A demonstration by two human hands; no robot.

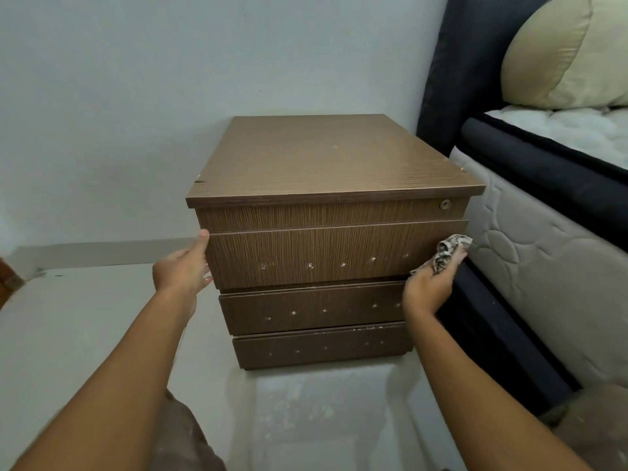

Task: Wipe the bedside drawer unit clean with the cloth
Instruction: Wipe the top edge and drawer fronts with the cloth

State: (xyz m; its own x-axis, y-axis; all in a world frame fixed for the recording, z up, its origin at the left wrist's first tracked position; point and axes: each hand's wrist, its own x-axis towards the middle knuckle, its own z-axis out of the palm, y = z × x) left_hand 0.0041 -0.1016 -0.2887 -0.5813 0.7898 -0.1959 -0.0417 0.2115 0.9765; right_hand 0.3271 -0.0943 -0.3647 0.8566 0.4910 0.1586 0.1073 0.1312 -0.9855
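A brown wood-grain bedside drawer unit (pixel 323 158) stands on the floor against the wall, with three drawer fronts below a top panel that has a small lock at its right. The upper drawer front (pixel 323 256) sticks out slightly. My left hand (pixel 185 270) holds that drawer's left edge, thumb up along the corner. My right hand (pixel 433 280) grips a crumpled patterned cloth (pixel 448 251) at the drawer's right edge, beside the bed.
A bed with a dark frame (pixel 509 334) and quilted white mattress (pixel 543 253) sits tight against the unit's right side, with a cream pillow (pixel 571 52) above. A pale wall (pixel 136 96) runs behind and pale floor (pixel 85 317) lies to the left and front.
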